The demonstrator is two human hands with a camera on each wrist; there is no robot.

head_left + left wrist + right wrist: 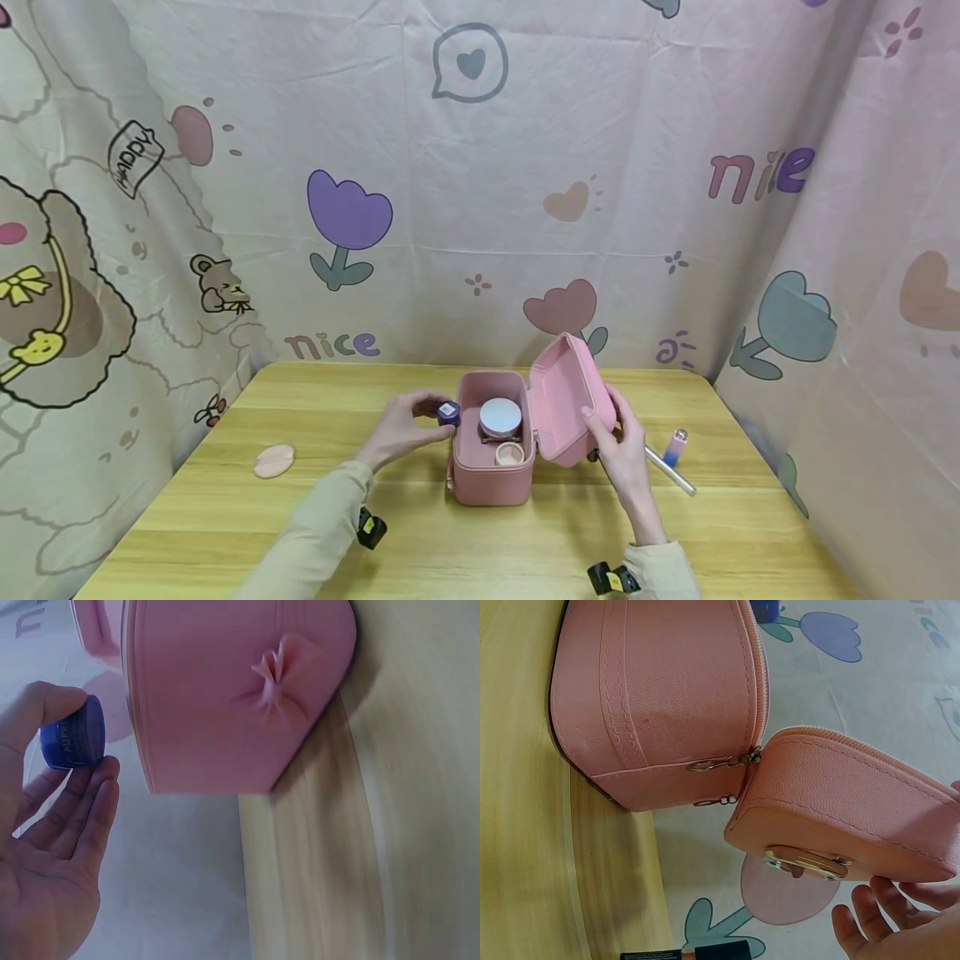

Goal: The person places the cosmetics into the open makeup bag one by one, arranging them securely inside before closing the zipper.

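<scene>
Between thumb and fingers, my left hand pinches a small dark blue cream jar at the left rim of a pink cosmetic case. In the left wrist view the jar is tilted, level with the case's upper edge, near a side wall with a bow. My right hand holds the raised lid, its thumb over the lid's edge and its fingers behind. Inside the case lie a white-topped round container and a smaller round pot.
A pale pink puff lies at the left of the wooden table. To the right are a silver stick and a pink-and-blue tube. The right wrist view shows a dark tube. Patterned cloth hangs behind.
</scene>
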